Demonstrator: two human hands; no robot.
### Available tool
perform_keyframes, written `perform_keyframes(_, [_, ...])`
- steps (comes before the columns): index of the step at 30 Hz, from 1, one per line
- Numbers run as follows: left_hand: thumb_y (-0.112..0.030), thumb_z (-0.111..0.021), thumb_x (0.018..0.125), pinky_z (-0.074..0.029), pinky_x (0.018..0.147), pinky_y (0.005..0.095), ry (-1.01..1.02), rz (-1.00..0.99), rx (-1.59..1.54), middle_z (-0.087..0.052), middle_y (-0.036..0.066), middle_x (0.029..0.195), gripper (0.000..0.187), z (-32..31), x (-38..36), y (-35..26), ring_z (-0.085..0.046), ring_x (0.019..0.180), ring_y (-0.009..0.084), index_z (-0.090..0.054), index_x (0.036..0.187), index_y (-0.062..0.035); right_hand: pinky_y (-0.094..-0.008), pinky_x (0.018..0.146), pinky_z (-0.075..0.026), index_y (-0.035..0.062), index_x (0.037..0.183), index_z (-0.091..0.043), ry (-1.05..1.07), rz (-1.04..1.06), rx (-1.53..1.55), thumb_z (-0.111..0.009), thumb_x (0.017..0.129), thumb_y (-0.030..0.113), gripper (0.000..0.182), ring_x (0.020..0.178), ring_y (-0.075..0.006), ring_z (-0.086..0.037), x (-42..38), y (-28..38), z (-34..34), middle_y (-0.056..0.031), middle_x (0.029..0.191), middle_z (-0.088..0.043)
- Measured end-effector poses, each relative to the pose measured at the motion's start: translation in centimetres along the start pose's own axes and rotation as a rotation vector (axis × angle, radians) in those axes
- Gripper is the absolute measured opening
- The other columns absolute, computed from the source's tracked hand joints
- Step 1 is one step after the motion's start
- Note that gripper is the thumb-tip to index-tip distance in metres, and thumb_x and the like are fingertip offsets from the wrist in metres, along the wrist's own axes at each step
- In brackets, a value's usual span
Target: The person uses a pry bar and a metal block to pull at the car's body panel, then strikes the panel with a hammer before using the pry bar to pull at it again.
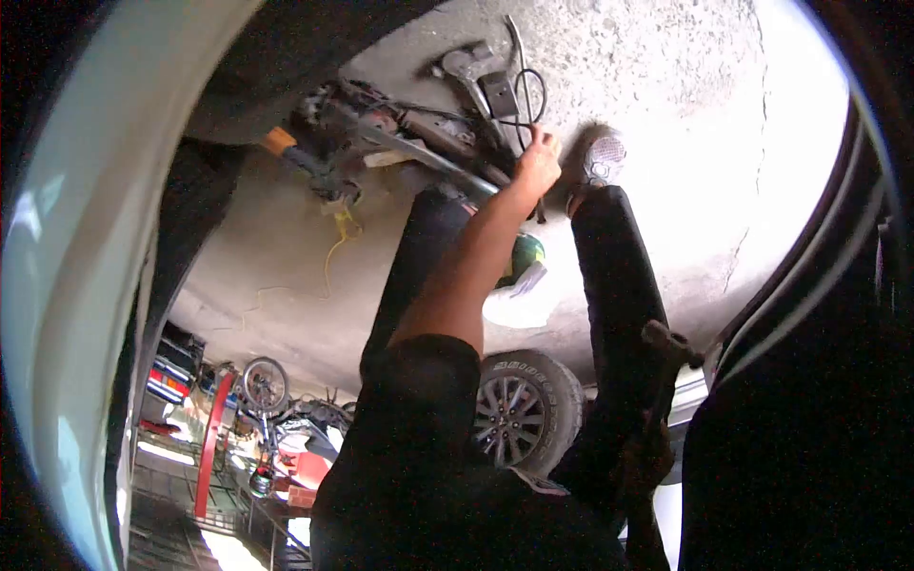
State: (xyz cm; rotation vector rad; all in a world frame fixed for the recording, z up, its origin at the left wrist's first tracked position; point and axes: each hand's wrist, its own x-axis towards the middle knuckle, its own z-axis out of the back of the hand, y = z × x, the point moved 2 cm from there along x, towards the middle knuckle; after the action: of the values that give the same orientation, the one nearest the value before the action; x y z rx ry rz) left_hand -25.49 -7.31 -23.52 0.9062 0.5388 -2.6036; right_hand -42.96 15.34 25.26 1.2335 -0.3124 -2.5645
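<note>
My left hand [540, 164] reaches down to the concrete floor, its fingers curled together beside a looped black cable [545, 93]. Whether the cable is in those fingers I cannot make out. Close by lie a grey metal tool with a broad head [469, 65], a small dark block [498, 94] and a thin metal rod [517, 40]. At the right, in deep shadow, my right hand [649, 464] is closed around the handle of a hammer [672, 344], its head toward the floor side of the view.
A long metal bar and greasy vehicle parts [409, 143] lie left of my hand, near an orange-ended tool [279, 141] and a yellow cord [330, 262]. My shoe [604, 157] stands nearby. Behind are a wheel [519, 414] and a motorcycle [265, 385], seen upside down.
</note>
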Motion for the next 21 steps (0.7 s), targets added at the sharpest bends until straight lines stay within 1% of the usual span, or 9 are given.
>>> perform_keyframes(4, [-0.024,-0.059,0.09,-0.033,0.108,0.066,-0.264,-0.064,-0.058,-0.068,0.01,0.111,0.021,7.2,-7.2,-0.5,-0.058,0.118,0.0329,-0.077,0.097,-0.0147,-0.0264,0.064,-0.05,0.0014,0.13,-0.06,0.013,0.078,-0.567,-0.069,0.09,0.009,0.043,0.076,-0.0101,-0.063,0.8,-4.1,-1.8,-0.0074,0.097,-0.07])
perform_keyframes(6, [-0.028,-0.056,0.091,-0.037,0.103,0.0641,-0.44,-0.12,-0.14,-0.069,0.01,0.106,0.025,9.6,-11.0,-1.4,-0.059,0.114,0.035,-0.076,0.093,-0.0131,-0.0264,0.058,-0.048,0.0013,0.129,-0.059,-0.007,0.094,-0.032,-0.067,0.091,0.012,0.04,0.066,-0.0092,-0.058,2.2,-4.5,-2.6,-0.0025,0.085,-0.065])
perform_keyframes(8, [-0.023,-0.057,0.09,-0.042,0.098,0.056,-0.477,-0.189,-0.351,-0.066,0.005,0.096,0.015,13.6,-16.0,-1.8,-0.059,0.107,0.0291,-0.069,0.086,-0.0154,-0.0261,0.056,-0.046,0.0012,0.127,-0.058,0.075,0.08,0.043,-0.066,0.093,0.015,0.037,0.063,-0.0086,-0.054,2.7,1.2,-3.7,-0.0009,0.08,-0.061])
perform_keyframes(9, [-0.017,-0.057,0.089,-0.043,0.099,0.0509,-0.403,-0.247,-0.331,-0.065,0.005,0.096,0.01,15.5,-18.4,-2.7,-0.059,0.107,0.0283,-0.066,0.089,-0.0153,-0.0258,0.055,-0.045,0.0011,0.126,-0.057,0.158,0.045,0.103,-0.065,0.095,0.018,0.036,0.06,-0.008,-0.051,2.1,3.5,-3.6,0.0006,0.075,-0.057])
perform_keyframes(13, [-0.015,-0.057,0.085,-0.052,0.093,0.0453,-0.842,-0.136,-0.413,-0.062,0.008,0.115,0.033,26.3,-32.4,-6.3,-0.056,0.118,0.0303,-0.066,0.117,-0.0165,-0.0259,0.041,-0.038,0.0027,0.12,-0.059,0.248,0.121,0.223,-0.063,0.097,0.025,0.032,0.046,-0.0094,-0.047,2.3,2.8,-4.5,-0.0001,0.072,-0.056])
perform_keyframes(14, [-0.015,-0.057,0.085,-0.051,0.093,0.0464,-0.723,-0.147,-0.551,-0.062,0.01,0.115,0.038,30.5,-36.1,-7.0,-0.057,0.116,0.0308,-0.065,0.122,-0.0163,-0.0259,0.041,-0.038,0.0027,0.12,-0.059,0.267,0.158,0.233,-0.063,0.097,0.025,0.032,0.046,-0.0094,-0.047,1.5,3.8,-4.8,-0.0001,0.072,-0.056])
perform_keyframes(16, [-0.016,-0.058,0.085,-0.05,0.092,0.0476,-0.506,-0.174,-0.576,-0.063,0.012,0.112,0.043,37.8,-41.6,-7.7,-0.059,0.112,0.0304,-0.061,0.128,-0.016,-0.0311,0.072,-0.047,0.0004,0.115,-0.062,0.395,0.137,0.52,-0.065,0.094,0.018,0.028,0.081,-0.0143,-0.055,0.3,5.1,-3.7,-0.0032,0.091,-0.062])
perform_keyframes(17, [-0.016,-0.058,0.085,-0.05,0.092,0.0476,-0.531,-0.158,-0.559,-0.063,0.012,0.112,0.043,39.8,-43.3,-7.9,-0.059,0.112,0.0304,-0.061,0.128,-0.016,-0.031,0.073,-0.047,0.0,0.116,-0.062,0.321,0.193,0.16,-0.065,0.095,0.018,0.028,0.082,-0.0147,-0.056,0.1,5.8,-2.7,-0.0034,0.093,-0.062])
perform_keyframes(21, [-0.013,-0.064,0.079,-0.052,0.081,0.0491,-0.617,-0.063,-0.549,-0.063,0.014,0.102,0.044,46.8,-49.5,-8.6,-0.063,0.1,0.0323,-0.058,0.123,-0.0136,-0.0319,0.064,-0.047,0.0001,0.117,-0.062,0.331,0.503,0.154,-0.065,0.097,0.024,0.031,0.073,-0.0142,-0.057,-3.0,8.7,0.5,-0.0036,0.09,-0.063])
